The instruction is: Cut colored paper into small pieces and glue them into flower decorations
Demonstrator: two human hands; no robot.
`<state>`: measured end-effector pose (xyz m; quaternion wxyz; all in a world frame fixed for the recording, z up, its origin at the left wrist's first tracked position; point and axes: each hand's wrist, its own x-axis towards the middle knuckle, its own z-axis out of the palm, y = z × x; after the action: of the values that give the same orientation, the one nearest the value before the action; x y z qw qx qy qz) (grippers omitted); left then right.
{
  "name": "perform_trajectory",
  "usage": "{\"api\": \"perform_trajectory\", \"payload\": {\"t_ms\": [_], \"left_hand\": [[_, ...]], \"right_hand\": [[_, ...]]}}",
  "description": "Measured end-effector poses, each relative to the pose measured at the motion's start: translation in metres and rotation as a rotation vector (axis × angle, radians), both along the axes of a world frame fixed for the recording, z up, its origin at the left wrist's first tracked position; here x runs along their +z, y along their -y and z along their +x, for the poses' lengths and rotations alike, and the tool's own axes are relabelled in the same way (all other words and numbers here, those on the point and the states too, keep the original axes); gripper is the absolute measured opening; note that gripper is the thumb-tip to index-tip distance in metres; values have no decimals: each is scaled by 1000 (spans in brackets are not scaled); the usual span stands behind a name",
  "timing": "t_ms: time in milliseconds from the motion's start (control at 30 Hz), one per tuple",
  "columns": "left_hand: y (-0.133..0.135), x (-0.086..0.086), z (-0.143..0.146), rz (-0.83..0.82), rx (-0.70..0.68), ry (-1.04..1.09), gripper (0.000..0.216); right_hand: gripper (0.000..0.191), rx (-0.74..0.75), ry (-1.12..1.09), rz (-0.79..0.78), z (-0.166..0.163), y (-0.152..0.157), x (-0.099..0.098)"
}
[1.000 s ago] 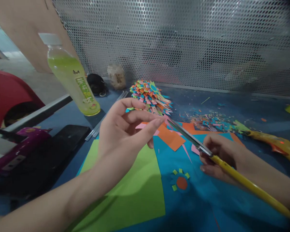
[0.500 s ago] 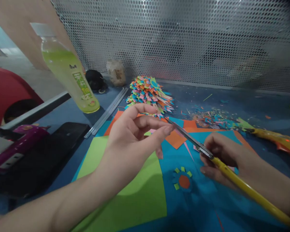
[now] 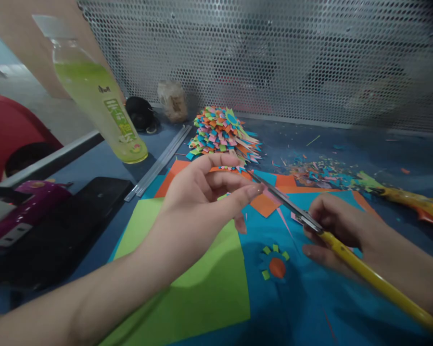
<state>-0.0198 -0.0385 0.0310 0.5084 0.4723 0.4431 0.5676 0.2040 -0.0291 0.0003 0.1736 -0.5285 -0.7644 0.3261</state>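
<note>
Fingers of the left hand (image 3: 195,204) are curling near the middle of the head view, thumb and forefinger tips coming together right at the tip of the yellow-handled tool (image 3: 346,255); whether they're pinching a scrap between them, I can't tell. Over at four o'clock, the right hand (image 3: 359,226) is gripping that tool, its slim metal end pointing towards ten and its yellow handle running down past the wrist.

Below, a green sheet (image 3: 187,293) is lying at seven o'clock, partly covering blue paper (image 3: 310,302). And look at five: a small blue rosette (image 3: 276,267) is showing off its orange centre and green tabs! Straight up at twelve, a multicoloured paper pile (image 3: 220,132) is bristling with points just beyond the left fingers. Loose paper bits (image 3: 321,173) are scattering across three o'clock, and a yellow glue gun (image 3: 413,199) is resting farther out, its red light glowing. At ten, a drink bottle (image 3: 101,105) is leaning in the view, while a dark phone (image 3: 90,206) is lying near nine.
</note>
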Motion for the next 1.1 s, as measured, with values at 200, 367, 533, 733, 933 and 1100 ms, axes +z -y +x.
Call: {"api": "perform_trajectory", "payload": {"t_ms": [200, 367, 533, 733, 933, 1100], "left_hand": [[-1, -3, 0, -4, -31, 117, 25], [-3, 0, -3, 121, 102, 181, 23], [-5, -1, -4, 132, 110, 171, 21], [3, -12, 7, 1, -148, -15, 25], [6, -20, 12, -83, -269, -83, 24], [7, -19, 14, -106, -342, -14, 25]], "right_hand": [[34, 41, -2, -130, -3, -1, 5], [33, 39, -113, -153, -2, -2, 5], [31, -89, -201, -45, -3, -10, 4], [30, -125, -556, -16, -13, -3, 11], [21, -33, -567, -139, -17, 4, 9], [24, -54, -612, -161, -20, 3, 9]]}}
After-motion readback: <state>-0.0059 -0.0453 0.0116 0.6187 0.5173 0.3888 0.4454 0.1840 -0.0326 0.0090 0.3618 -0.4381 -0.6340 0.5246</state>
